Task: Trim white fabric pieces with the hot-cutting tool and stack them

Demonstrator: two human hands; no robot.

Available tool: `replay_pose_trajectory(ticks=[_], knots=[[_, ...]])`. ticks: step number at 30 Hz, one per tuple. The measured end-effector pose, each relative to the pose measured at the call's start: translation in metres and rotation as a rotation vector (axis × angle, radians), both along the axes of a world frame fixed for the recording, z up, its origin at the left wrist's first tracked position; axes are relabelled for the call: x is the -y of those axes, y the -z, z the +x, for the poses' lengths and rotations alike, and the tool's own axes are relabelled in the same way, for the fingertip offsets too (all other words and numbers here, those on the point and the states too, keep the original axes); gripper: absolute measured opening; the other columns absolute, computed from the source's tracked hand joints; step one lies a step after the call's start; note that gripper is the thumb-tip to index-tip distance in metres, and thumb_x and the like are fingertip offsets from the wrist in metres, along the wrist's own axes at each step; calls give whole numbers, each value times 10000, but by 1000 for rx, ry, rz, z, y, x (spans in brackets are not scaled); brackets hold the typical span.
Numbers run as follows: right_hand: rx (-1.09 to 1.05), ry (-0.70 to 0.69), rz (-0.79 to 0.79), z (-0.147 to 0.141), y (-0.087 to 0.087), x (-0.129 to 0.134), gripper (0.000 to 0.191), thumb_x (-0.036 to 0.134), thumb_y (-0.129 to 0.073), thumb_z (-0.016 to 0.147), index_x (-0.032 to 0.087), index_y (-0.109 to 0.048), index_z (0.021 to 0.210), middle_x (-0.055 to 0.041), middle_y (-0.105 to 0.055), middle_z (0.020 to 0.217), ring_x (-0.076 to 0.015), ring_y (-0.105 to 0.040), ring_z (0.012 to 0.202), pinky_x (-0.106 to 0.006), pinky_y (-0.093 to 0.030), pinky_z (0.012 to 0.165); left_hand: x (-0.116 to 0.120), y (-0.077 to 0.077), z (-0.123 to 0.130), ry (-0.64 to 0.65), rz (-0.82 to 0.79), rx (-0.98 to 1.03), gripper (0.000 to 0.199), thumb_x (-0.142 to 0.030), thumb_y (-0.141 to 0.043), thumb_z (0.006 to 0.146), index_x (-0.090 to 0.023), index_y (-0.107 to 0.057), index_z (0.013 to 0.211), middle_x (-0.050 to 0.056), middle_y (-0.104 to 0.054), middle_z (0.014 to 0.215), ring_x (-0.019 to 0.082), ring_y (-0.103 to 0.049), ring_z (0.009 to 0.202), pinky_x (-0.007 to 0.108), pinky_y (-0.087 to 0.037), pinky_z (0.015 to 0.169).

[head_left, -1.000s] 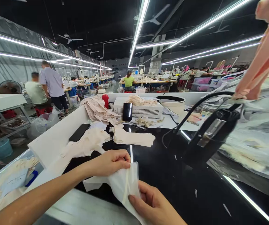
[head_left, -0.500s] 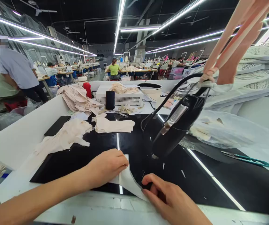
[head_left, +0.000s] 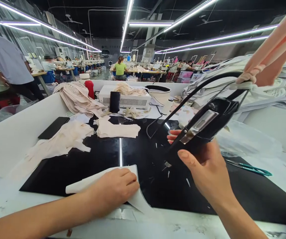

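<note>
My left hand (head_left: 118, 187) rests over a white fabric piece (head_left: 88, 181) on the black board, its fingers curled together on the edge of the cloth. Part of the fabric is hidden beneath that hand. My right hand (head_left: 205, 166) is cupped about a black corded hand-held tool (head_left: 207, 122) with a metal lever; the thumb stands apart in front and the fingertips show beyond the far side. Whether the palm touches the tool is not clear. The tool hangs tilted from a knotted peach fabric strap (head_left: 267, 63), its metal tip low over the board.
Cream fabric pieces (head_left: 118, 130) lie stacked on the black board (head_left: 83, 166), with more cloth (head_left: 58, 139) and a dark phone (head_left: 53, 127) at left. Green-handled snips (head_left: 254, 169) lie at right. A white vented box (head_left: 133, 99) stands behind. Small white scraps dot the board.
My right hand has left the fabric's lower edge and moved up and right to the tool. The tool leans further right. The fabric now shows more to the left of my left hand.
</note>
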State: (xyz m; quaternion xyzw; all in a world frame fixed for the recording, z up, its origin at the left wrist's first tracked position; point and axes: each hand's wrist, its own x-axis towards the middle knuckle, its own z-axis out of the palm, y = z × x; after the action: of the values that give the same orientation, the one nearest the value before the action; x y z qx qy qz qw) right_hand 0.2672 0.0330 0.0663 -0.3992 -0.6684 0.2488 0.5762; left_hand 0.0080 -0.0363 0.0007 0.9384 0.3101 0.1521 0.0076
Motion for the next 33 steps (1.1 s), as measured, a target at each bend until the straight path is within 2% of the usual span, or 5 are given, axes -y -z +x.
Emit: replay_pose_trajectory(ticks=[5, 10, 19, 24, 33], knots=[[-217, -52, 28, -30, -10, -11, 533, 661, -912, 830, 293, -629, 1092, -13, -778, 1046, -188, -752, 783, -344, -699, 681, -4, -2, 8, -4, 36, 15, 241, 39, -558, 1008, -193, -623, 1005, 93, -703, 1066, 244, -674, 977, 354, -570, 883], [-266, -152, 8, -51, -10, -14, 606, 768, -873, 809, 303, -595, 1080, 9, -732, 957, -179, -705, 717, -345, -666, 657, -12, 7, 15, -22, 75, 0, 231, -35, -590, 1049, -210, -593, 898, 61, -635, 920, 230, -604, 830, 363, -529, 770], [-472, -289, 55, -77, 2, -19, 469, 528, -941, 853, 298, -603, 1084, 74, -700, 772, -151, -662, 545, -289, -606, 483, 1, 23, 25, -107, 310, -39, 273, 63, -563, 971, -197, -582, 890, 17, -572, 824, 208, -560, 756, 331, -473, 679], [-523, -300, 77, -83, 9, -20, 422, 500, -915, 881, 303, -623, 1114, 67, -688, 776, -160, -666, 550, -292, -585, 460, 7, 20, 29, -162, 383, 72, 257, 45, -554, 946, -200, -573, 872, 12, -570, 803, 203, -566, 730, 311, -484, 670], [-617, -350, 15, -88, 9, -21, 418, 493, -926, 847, 300, -655, 1101, 69, -686, 744, -151, -646, 548, -261, -572, 447, 11, 18, 30, -174, 398, 72, 243, 43, -530, 942, -191, -583, 904, 17, -582, 823, 204, -580, 752, 307, -503, 726]])
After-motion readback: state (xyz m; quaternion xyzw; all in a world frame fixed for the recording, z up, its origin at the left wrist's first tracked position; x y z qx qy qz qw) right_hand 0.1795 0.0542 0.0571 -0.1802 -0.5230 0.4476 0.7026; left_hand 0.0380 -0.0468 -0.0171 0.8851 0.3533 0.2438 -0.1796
